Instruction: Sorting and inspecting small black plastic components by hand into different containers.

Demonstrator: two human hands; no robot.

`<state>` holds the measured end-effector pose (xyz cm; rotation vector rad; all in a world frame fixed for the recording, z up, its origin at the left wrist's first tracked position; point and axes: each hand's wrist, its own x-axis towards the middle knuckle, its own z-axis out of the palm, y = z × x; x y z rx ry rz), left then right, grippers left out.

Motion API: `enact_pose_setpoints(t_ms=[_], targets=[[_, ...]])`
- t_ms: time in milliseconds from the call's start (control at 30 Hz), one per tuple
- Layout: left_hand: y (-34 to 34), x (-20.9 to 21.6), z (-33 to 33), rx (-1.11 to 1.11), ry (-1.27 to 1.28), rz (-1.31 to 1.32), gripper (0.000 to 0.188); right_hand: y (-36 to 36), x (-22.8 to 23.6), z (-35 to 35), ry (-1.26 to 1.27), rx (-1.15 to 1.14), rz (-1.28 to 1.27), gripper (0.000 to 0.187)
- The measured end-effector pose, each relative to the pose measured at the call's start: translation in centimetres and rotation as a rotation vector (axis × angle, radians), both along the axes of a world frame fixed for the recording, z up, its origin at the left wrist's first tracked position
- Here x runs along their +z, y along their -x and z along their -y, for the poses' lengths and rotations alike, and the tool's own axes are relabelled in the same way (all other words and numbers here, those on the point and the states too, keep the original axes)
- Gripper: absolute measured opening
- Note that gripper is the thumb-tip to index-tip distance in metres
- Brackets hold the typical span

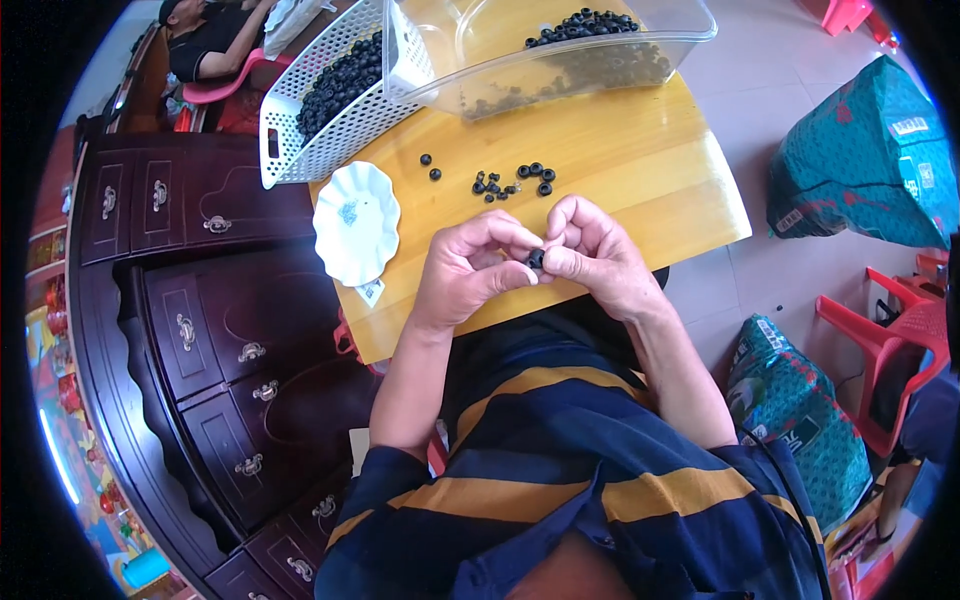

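Observation:
Over the near edge of the yellow wooden table, my left hand and my right hand meet fingertip to fingertip. Between them they pinch a small round black part; it looks like a little wheel or ring with a hole, and my fingers cover some of it. Just beyond my hands lie several black ring-shaped parts and a loose group of smaller black pieces. Two more round black parts sit farther left. A white scalloped dish stands left of my left hand.
At the table's far side, a white perforated basket and a clear plastic bin hold many black parts. A dark wooden cabinet flanks the left. Teal bags and a red plastic chair stand right. Other people are nearby.

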<state>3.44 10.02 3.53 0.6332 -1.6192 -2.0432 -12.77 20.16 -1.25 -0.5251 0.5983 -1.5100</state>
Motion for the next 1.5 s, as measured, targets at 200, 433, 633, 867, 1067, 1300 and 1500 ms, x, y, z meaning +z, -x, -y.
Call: enact_pose_setpoints(t_ms=[200, 433, 633, 867, 1067, 1300, 1500], targets=[[-0.7, -0.2, 0.3, -0.105, 0.060, 0.046, 0.038, 0.0, -0.4, -0.1, -0.005, 0.033, -0.004, 0.028], [-0.8, 0.1, 0.1, -0.106, 0.090, 0.017, 0.027, -0.5, -0.4, 0.0, 0.036, 0.059, 0.075, 0.031], [-1.4, -1.2, -0.3, -0.089, 0.164, 0.000, 0.020, -0.8, -0.6, 0.0, 0.006, 0.036, -0.014, 0.031], [-2.7, 1.7, 2.8, 0.179, 0.222, 0.123, 0.019, -0.7, -0.1, 0.1, -0.089, 0.032, -0.052, 0.026], [-5.3, 5.5, 13.1, 0.588, 0.817, 0.422, 0.018, -0.8, -0.6, 0.3, -0.103, 0.041, -0.099, 0.021], [-5.1, 6.1, 18.6, 0.685, 1.210, 0.640, 0.030, -0.6, -0.6, 0.3, -0.142, 0.019, -0.125, 0.017], [-3.7, 1.6, 9.1, 0.484, 0.997, 0.760, 0.017, -0.6, -0.4, 0.3, -0.162, 0.005, -0.103, 0.016]])
